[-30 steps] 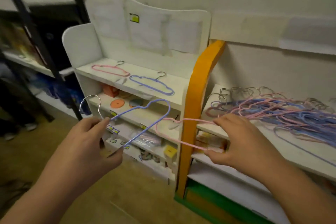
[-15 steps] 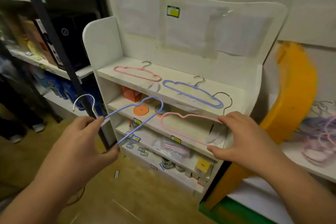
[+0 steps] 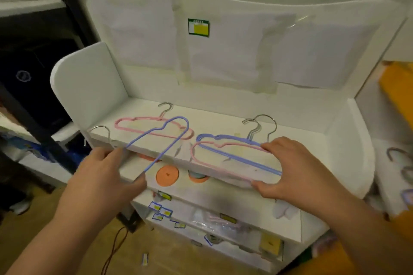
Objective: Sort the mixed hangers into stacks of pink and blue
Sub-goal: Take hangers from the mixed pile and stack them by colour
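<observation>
My left hand [image 3: 105,176] grips a blue hanger [image 3: 169,133] near its metal hook, and its far end hangs over the pink hanger [image 3: 125,123] lying on the left of the white top shelf [image 3: 301,140]. My right hand [image 3: 295,167] holds a second pink hanger [image 3: 196,161] by its right end, over the blue hanger [image 3: 223,138] that lies on the right of that shelf. The held pink one crosses the lying blue one; whether they touch is unclear.
The white shelf unit has curved side panels [image 3: 89,82] and lower shelves with orange discs [image 3: 167,174] and small labelled items. A dark rack post [image 3: 33,123] stands to the left. An orange panel [image 3: 397,87] and more hanger hooks [image 3: 395,154] show at the right edge.
The view has closed in on the white shelf. Both hands have carried their hangers up and forward over the top shelf: blue above the lying pink one, pink above the lying blue one.
</observation>
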